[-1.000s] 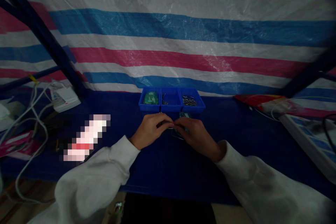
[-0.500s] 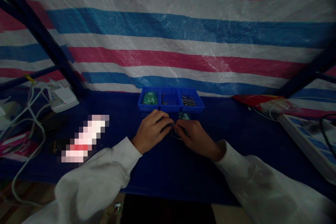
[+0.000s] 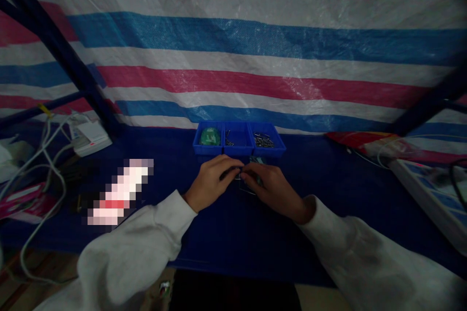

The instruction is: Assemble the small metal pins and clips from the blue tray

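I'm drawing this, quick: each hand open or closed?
Left hand: closed at a small shiny piece; hold unclear.
Right hand: closed; whether it holds anything can't be told.

The things are being carried by a dark blue table (image 3: 241,243) across the lower half of the frame. Near the centre, a three-part blue tray (image 3: 237,151) is being borne. At left, a white box (image 3: 93,137), pale cables (image 3: 64,182), a pink packet (image 3: 27,198) and a pixelated object (image 3: 122,192) are being supported; at right, a red packet (image 3: 359,138) and a white-edged box (image 3: 426,200).
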Motion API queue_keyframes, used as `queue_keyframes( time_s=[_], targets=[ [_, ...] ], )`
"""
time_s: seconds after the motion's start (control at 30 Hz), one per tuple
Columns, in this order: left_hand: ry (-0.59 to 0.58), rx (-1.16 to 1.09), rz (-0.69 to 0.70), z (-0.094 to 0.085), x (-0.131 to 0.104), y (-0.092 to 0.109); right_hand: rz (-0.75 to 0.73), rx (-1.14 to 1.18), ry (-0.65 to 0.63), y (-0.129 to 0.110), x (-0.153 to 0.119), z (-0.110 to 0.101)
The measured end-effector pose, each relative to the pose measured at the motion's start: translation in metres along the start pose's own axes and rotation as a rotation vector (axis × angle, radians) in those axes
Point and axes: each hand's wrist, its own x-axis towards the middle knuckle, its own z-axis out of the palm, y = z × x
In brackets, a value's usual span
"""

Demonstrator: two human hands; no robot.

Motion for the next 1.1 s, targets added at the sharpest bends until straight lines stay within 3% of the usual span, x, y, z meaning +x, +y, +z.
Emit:
queue_keyframes(
  time_s=[0.13,0.23,0.5,0.73,0.87,0.93,1.03,1.1],
  targets=[
    [0.054,-0.24,-0.25,0.001,0.003,0.005,-0.012,0.015,0.023,0.001,0.001,-0.001],
    [0.075,-0.385,-0.351,0.001,0.004,0.006,0.035,0.02,0.073,0.003,0.003,-0.003],
    [0.058,-0.496,-0.331,0.003,0.004,0.004,-0.079,0.029,0.018,0.002,0.001,-0.001],
    [0.043,-0.338,-0.329,-0.001,0.006,0.006,-0.067,-0.023,0.093,0.002,0.002,-0.011],
    [0.044,-0.297,-0.275,-0.005,0.005,0.005,0.126,-0.022,0.262,0.022,0.013,-0.016],
    [0.05,-0.281,-0.263,-0.007,0.004,0.005,0.311,0.173,0.352,0.035,0.02,-0.019],
    [0.043,-0.203,-0.231,-0.009,0.005,0.005,0.515,0.605,0.342,0.047,0.027,-0.028],
    [0.007,-0.104,-0.171,-0.011,0.006,0.004,0.565,0.711,0.27,0.049,0.027,-0.033]
  ],
)
